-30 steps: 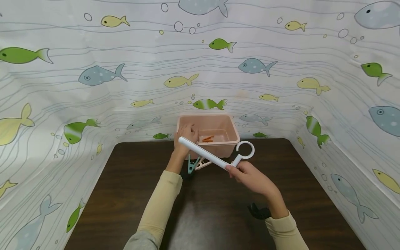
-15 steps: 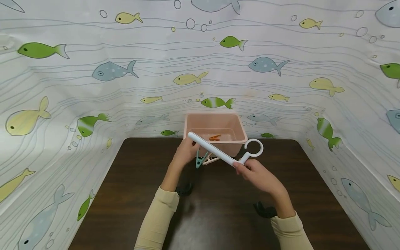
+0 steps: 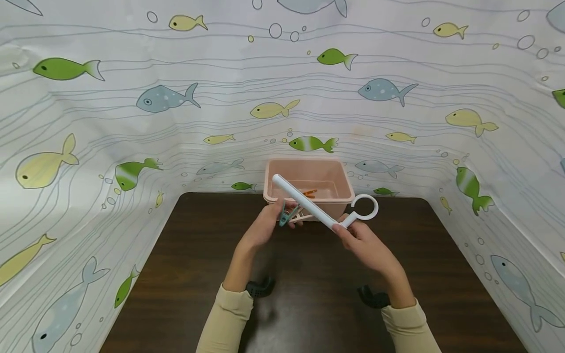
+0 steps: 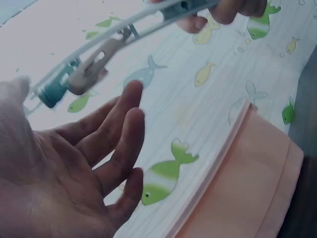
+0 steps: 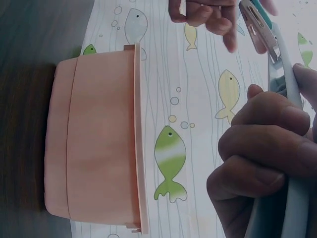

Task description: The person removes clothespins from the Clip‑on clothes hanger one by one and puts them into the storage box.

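The right hand (image 3: 365, 247) grips the white hanger (image 3: 306, 201) at the foot of its hook (image 3: 376, 207). From that grip the bar's long axis slants leftward and away—towards the left hand (image 3: 263, 226), the nearer one to the dangling teal clip (image 4: 54, 92) and pale pink clip (image 4: 90, 74). Left fingers curve loosely, holding nothing. The hanger looks smooth and slim—its hook an open ring.

Left arm (image 3: 226, 318): reaching forward, slanting inward. Left grip (image 3: 264, 225): holding its fingers (image 4: 129, 139) loosely bent, thumb (image 4: 17, 96) standing apart. Right arm (image 3: 410, 327): reaching forward, slanting inward. Right grip (image 3: 363, 244): curling its fingers tightly, thumb lying opposite them.
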`<action>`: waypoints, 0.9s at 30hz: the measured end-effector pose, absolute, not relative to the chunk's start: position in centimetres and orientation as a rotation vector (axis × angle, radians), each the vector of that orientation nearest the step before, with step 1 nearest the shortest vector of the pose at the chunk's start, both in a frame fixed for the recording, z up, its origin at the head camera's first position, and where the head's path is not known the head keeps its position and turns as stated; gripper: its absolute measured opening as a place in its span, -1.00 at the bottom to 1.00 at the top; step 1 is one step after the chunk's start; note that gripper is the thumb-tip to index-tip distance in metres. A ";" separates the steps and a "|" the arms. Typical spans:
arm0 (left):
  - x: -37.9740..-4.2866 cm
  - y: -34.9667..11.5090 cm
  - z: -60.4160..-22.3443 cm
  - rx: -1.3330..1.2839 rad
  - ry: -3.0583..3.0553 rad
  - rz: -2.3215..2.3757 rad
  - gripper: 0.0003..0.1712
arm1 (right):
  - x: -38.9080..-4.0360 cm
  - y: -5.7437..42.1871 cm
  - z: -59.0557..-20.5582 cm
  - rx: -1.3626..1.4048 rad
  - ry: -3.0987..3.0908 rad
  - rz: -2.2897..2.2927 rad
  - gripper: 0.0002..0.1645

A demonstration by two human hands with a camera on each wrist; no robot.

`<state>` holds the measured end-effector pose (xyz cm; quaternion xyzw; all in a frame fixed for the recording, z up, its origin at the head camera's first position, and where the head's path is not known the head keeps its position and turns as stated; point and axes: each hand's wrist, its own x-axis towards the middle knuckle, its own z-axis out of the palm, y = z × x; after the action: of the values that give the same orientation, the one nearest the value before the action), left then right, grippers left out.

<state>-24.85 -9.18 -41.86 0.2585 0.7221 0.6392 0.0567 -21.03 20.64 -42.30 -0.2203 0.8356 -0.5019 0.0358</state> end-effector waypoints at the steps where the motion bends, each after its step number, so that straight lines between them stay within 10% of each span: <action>1: -24.7 -9.2 -41.8 0.812 2.188 1.919 -0.23 | -21.0 20.6 -42.3 -0.675 2.566 -1.543 -0.78; 8: -24.4 -8.9 -41.6 0.868 2.163 1.854 -0.75 | -21.0 20.1 -42.2 -0.666 2.570 -1.536 -0.77; 27: -23.9 -8.9 -42.2 0.772 2.092 1.773 -0.67 | -20.7 19.1 -42.6 -0.617 2.690 -1.571 -0.80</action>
<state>-23.94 -8.86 -42.21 0.2682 0.7264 0.6158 0.1457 -20.72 19.12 -42.61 -0.1941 0.8470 -0.4946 -0.0167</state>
